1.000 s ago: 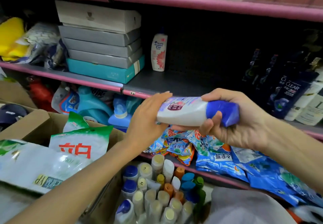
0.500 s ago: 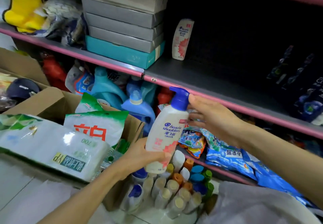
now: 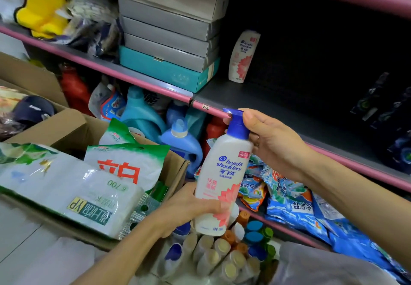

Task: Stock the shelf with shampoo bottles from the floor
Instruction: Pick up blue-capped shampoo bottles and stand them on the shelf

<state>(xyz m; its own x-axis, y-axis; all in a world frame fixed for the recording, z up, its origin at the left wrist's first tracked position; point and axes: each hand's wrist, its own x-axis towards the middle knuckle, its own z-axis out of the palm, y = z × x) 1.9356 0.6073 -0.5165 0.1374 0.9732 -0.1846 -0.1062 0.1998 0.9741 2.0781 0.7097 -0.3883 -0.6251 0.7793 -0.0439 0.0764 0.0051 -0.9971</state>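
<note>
Item: white plastic shampoo bottle with a blue pump top and pink flower label (image 3: 222, 180), upright with a slight tilt, held in the air in front of the pink-edged grey shelf (image 3: 255, 104) and above the floor stock.

Left hand (image 3: 191, 207): fingers wrapped round the lower body of the bottle, gripping it from the left.

Right hand (image 3: 271, 142): fingers curled about the blue pump collar, thumb resting by the pump head, which sits just at the pink shelf edge.

On the shelf: a second white shampoo bottle with the same pink flower label (image 3: 243, 56), standing upright near the back, just beside a stack of grey flat cardboard boxes on a teal box (image 3: 169, 37). Dark shampoo bottles (image 3: 387, 120) stand at the far right, well apart.

On the floor: a cluster of small bottles with cream, blue, orange and green caps (image 3: 222, 253), directly below the held bottle. To the left, an open brown cardboard carton (image 3: 73, 124) holding green-and-white plastic bags.
</note>
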